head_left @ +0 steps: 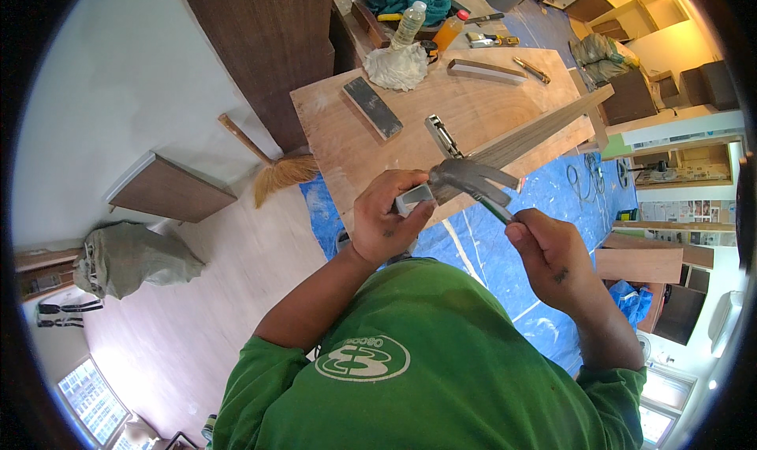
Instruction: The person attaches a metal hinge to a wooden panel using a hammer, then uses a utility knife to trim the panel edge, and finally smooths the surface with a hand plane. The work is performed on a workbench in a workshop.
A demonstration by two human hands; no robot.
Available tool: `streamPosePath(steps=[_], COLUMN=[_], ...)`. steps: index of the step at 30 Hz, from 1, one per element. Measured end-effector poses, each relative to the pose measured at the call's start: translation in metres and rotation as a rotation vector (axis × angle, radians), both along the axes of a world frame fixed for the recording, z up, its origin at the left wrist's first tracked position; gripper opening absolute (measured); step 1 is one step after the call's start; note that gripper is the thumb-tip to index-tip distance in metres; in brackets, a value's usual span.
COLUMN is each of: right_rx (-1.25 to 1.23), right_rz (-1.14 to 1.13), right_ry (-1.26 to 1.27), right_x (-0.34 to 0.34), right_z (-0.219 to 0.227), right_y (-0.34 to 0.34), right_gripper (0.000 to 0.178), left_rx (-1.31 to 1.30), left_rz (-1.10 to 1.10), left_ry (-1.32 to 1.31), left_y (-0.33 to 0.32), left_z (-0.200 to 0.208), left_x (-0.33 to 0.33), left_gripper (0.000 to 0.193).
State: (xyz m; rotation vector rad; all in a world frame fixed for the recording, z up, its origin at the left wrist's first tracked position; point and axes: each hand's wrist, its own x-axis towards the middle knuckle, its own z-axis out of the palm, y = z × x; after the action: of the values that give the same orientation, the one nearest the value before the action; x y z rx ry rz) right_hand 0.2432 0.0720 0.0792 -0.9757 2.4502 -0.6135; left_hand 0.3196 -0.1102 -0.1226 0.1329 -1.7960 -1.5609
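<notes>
My right hand [548,257] is closed around the handle of a claw hammer [473,180]. The hammer's dark head is level with my left hand, over the near end of a long wooden strip [536,131]. Between the thumb and fingers of my left hand [386,213] is a small grey rectangular block [415,199]. Whether the block touches the strip is hidden by the hammer head. A narrow metal fitting, hinge-like in shape [443,137], stands out beside the strip, just beyond the hammer head.
Beyond my hands, a plywood worktop [441,95] bears a dark sanding block [372,107], a white cloth [397,66], two bottles and a wood offcut [487,72]. Blue sheeting [544,213] covers the floor at right. A straw broom [284,178] lies to the left.
</notes>
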Motion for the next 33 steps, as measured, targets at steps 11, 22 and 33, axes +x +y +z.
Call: streamPosePath(steps=[11,22,33], right_rx=[0.041,-0.058,-0.205], right_rz=[-0.017,-0.097,-0.252], right_ry=[-0.007,-0.103,-0.422], right_x=[0.002,-0.002,0.010], right_z=[0.013,0.009,-0.049], right_y=[-0.007,0.001,0.005], right_gripper=[0.024,0.026,0.031], left_rx=[-0.003,-0.037,-0.166], left_rz=[-0.026,-0.030,-0.162], left_ry=[0.021,0.035,-0.154], left_y=[-0.004,-0.007,-0.010], left_z=[-0.001,0.001,-0.004], left_x=[-0.001,0.000,0.001], left_gripper=[0.035,0.037,0.042])
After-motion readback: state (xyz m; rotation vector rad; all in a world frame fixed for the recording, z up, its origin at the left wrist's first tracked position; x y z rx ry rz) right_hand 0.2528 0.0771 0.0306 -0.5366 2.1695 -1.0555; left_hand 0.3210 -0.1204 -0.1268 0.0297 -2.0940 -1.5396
